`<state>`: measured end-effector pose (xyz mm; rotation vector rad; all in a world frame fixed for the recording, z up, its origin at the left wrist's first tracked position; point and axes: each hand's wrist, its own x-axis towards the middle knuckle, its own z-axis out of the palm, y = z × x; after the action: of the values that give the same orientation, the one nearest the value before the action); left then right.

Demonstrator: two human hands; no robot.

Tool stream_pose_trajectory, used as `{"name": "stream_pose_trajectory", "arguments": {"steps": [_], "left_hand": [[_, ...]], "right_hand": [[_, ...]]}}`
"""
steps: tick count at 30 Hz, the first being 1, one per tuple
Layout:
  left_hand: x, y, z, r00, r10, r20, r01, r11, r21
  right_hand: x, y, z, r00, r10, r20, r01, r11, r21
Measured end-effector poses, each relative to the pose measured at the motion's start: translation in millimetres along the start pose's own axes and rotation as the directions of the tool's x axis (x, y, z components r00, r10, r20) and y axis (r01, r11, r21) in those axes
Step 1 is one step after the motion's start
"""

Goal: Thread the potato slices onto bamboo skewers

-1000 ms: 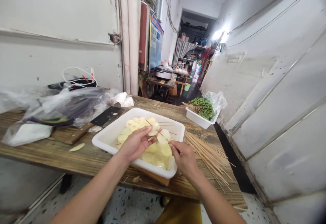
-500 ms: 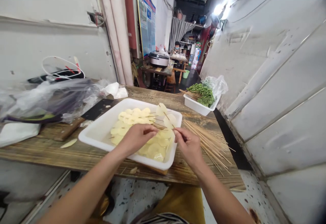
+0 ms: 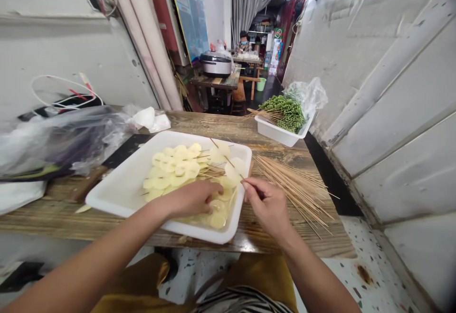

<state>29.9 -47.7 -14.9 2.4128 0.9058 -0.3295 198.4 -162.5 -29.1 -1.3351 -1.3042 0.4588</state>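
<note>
A white plastic tray holds many pale, wet potato slices in liquid. My left hand lies on the slices at the tray's near side, and its fingers hide what is under them. My right hand pinches the end of a thin bamboo skewer above the tray's right part. Several potato slices are threaded on that skewer. A loose bundle of bamboo skewers lies on the table just beyond my right hand.
The tray stands on a worn wooden table, beside a cleaver and a plastic bag. A small white tray holds green sprigs on skewers. Further down the corridor are a rice cooker and a seated person.
The view has tilted downward. My left hand has moved toward the near side of the tray and lowered onto the slices, while my right hand stays at the skewer's end.
</note>
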Motion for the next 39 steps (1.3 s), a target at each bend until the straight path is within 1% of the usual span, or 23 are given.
{"name": "stream_pose_trajectory", "arguments": {"steps": [3,5,7,9,10,11,13,15,16,17,18,20,22,23,24,25,27,29,30,33,35,37,39], "left_hand": [[-2.4,0.8,-6.1,0.998,0.034,0.06,-0.028,0.996,-0.089],[-6.0,-0.9,-9.7,0.998,0.055,0.034,-0.046,0.976,-0.213],[-10.0,-4.3,-12.0,0.999,0.019,-0.041,-0.034,0.913,-0.407],[-13.5,-8.6,-12.7,0.981,-0.111,-0.161,-0.005,0.809,-0.588],[-14.8,-10.6,-12.5,0.952,-0.2,-0.231,-0.003,0.75,-0.661],[-15.7,-12.4,-12.3,0.912,-0.286,-0.293,-0.019,0.686,-0.727],[-16.9,-14.9,-11.8,0.841,-0.41,-0.353,-0.092,0.534,-0.84],[-18.1,-15.9,-11.7,0.82,-0.445,-0.36,-0.184,0.391,-0.902],[-18.9,-15.9,-11.6,0.819,-0.441,-0.366,-0.215,0.355,-0.91],[-20.0,-15.6,-11.5,0.827,-0.422,-0.372,-0.226,0.357,-0.907],[-21.2,-15.2,-11.0,0.85,-0.377,-0.369,-0.215,0.39,-0.895],[-23.3,-14.1,-9.1,0.921,-0.235,-0.31,-0.152,0.518,-0.842],[-23.5,-13.3,-6.1,0.976,-0.093,-0.195,-0.085,0.665,-0.742],[-22.4,-13.2,-4.2,0.989,-0.042,-0.142,-0.065,0.737,-0.673],[-20.5,-13.3,-2.3,0.993,-0.017,-0.118,-0.056,0.81,-0.583],[-17.9,-13.4,-0.3,0.991,-0.016,-0.133,-0.049,0.881,-0.47],[-11.6,-13.1,3.2,0.97,-0.052,-0.239,0.003,0.98,-0.199],[-5.9,-10.4,5.5,0.936,-0.071,-0.345,0.086,0.996,0.029],[-3.8,-7.9,6.0,0.934,-0.063,-0.352,0.107,0.989,0.106],[-0.5,3.7,5.0,0.971,-0.006,-0.238,0.068,0.966,0.251],[1.9,12.1,3.0,0.982,0.043,-0.184,0.018,0.948,0.316],[6.2,18.3,1.1,0.985,0.094,-0.143,-0.038,0.935,0.352],[12.4,21.1,0.2,0.987,0.11,-0.115,-0.065,0.938,0.34]], "right_hand": [[-0.1,0.8,-2.8,1.0,0.014,-0.007,-0.013,0.999,0.04],[-0.7,0.4,-4.9,1.0,0.016,0.002,-0.016,0.998,0.063],[-2.3,-0.8,-7.6,0.999,0.016,0.032,-0.018,0.998,0.066],[-5.7,-2.8,-11.2,0.996,0.032,0.078,-0.035,0.998,0.045],[-8.1,-3.9,-13.2,0.992,0.057,0.109,-0.062,0.997,0.037],[-10.8,-5.0,-15.2,0.985,0.095,0.142,-0.102,0.994,0.039],[-16.5,-6.6,-19.0,0.963,0.179,0.203,-0.195,0.979,0.062],[-21.3,-7.3,-22.4,0.951,0.213,0.226,-0.232,0.971,0.064],[-23.0,-7.6,-23.9,0.954,0.206,0.219,-0.221,0.974,0.049],[-24.3,-7.9,-25.3,0.961,0.188,0.203,-0.198,0.98,0.029],[-25.2,-8.3,-26.7,0.968,0.171,0.185,-0.176,0.984,0.011],[-26.1,-10.1,-29.0,0.974,0.159,0.159,-0.16,0.987,-0.007],[-26.3,-12.6,-30.6,0.975,0.167,0.143,-0.168,0.986,-0.007],[-26.3,-13.8,-31.1,0.976,0.172,0.136,-0.173,0.985,-0.006],[-26.3,-14.8,-31.5,0.976,0.175,0.13,-0.176,0.984,-0.004],[-26.2,-15.5,-31.7,0.976,0.176,0.127,-0.177,0.984,-0.003],[-25.9,-15.6,-31.5,0.976,0.176,0.126,-0.177,0.984,-0.002],[-25.6,-14.2,-30.9,0.976,0.173,0.131,-0.175,0.985,0.0],[-25.4,-13.2,-30.5,0.976,0.17,0.134,-0.172,0.985,0.003],[-24.6,-9.9,-29.1,0.977,0.16,0.141,-0.164,0.986,0.016],[-23.6,-8.5,-28.1,0.976,0.163,0.142,-0.167,0.986,0.022],[-22.4,-7.8,-27.0,0.975,0.172,0.141,-0.178,0.984,0.03],[-21.2,-7.4,-26.0,0.973,0.18,0.141,-0.188,0.981,0.039]]}}
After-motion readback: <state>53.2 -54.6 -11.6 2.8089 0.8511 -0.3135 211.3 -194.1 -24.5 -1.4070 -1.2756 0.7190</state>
